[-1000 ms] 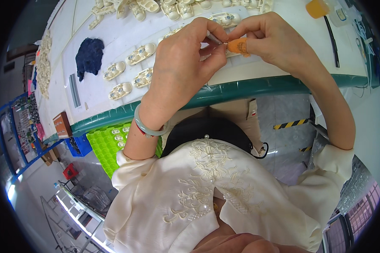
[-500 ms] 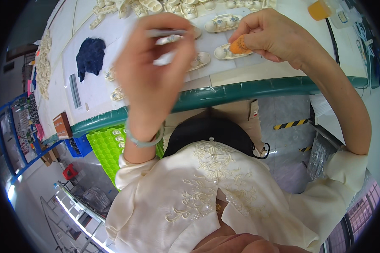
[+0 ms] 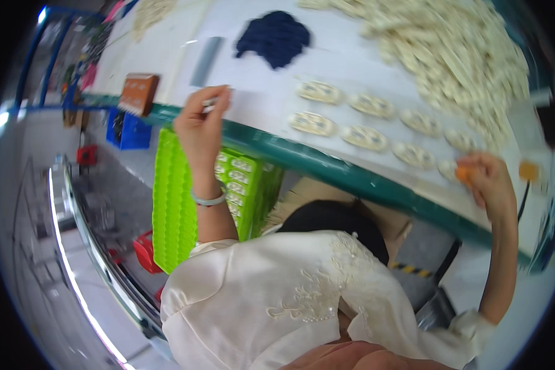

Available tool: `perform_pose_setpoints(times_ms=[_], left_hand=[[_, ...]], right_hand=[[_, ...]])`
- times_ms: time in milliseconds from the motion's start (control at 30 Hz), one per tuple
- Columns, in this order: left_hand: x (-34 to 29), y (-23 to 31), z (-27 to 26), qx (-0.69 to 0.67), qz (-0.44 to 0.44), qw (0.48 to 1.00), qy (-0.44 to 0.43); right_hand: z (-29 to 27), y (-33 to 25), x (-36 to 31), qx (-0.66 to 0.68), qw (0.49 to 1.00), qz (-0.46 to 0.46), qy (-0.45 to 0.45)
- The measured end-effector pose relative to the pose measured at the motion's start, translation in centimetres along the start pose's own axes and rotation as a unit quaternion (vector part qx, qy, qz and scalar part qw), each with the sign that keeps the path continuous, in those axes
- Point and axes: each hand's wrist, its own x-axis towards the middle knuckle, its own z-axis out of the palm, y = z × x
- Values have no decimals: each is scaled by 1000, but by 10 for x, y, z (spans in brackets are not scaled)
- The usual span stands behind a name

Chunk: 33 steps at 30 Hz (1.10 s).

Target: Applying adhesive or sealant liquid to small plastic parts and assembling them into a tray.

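My left hand [image 3: 198,120] is raised over the table's front edge at the left, fingers closed round a small pale thing [image 3: 209,106] that is mostly hidden and blurred. At the right, the fingers of my right hand [image 3: 492,185] pinch an orange sponge-like piece [image 3: 465,174]. It is close to the last cream oval part [image 3: 447,169] of the front row; I cannot tell whether they touch. Several similar parts lie in two rows between my hands, such as this cream oval part [image 3: 364,138] with small grey round spots.
A large heap of cream parts [image 3: 444,55] covers the back right. A dark blue lump [image 3: 274,38] and a grey strip [image 3: 206,61] lie at the back left. Near the padded green edge [image 3: 296,153] stands a brown block [image 3: 138,94]. Bright green trays [image 3: 172,203] are below.
The view has swung left. My left hand has drawn back from the parts to the table's edge, with its grip still closed. My right hand still holds the orange piece by the parts.
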Motion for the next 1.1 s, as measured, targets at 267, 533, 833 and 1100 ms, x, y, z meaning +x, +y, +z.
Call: perform_pose_setpoints(times_ms=[267,533,833,1100], left_hand=[[25,0,25,-24,64,998,-12],[57,-12,66,138,175,969,-107],[35,21,64,123,205,968,-72],[-50,118,123,59,427,808,-401]], right_hand=[[3,-7,-3,57,997,50,15],[3,-11,-7,61,997,51,14],[3,-20,-2,10,997,70,-14],[0,-17,-6,47,996,69,-31]])
